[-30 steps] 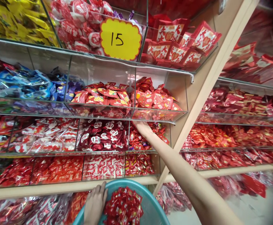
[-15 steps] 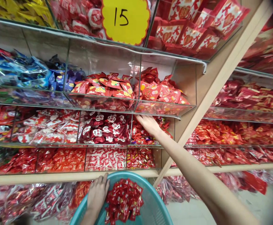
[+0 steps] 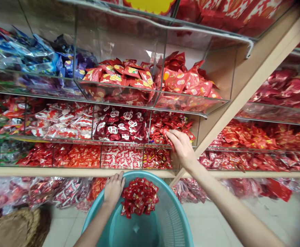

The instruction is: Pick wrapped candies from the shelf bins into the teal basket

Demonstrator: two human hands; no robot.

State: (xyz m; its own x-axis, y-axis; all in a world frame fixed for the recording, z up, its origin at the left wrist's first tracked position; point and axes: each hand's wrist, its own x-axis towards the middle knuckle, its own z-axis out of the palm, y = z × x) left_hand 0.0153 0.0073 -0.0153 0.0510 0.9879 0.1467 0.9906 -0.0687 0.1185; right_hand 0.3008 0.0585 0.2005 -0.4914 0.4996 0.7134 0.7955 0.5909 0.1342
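I have one pile of red sweets (image 3: 141,197) lying near the far edge of the tub (image 3: 178,214), my left hand (image 3: 114,188) curled over its rim, my right hand (image 3: 181,145) pinching another red wrapper (image 3: 171,144) before the shelf (image 3: 62,172), not yet inside.

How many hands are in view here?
2: the left hand on the rim of the tub, and the right hand in front of the shelves, holding red candy. No other shows.
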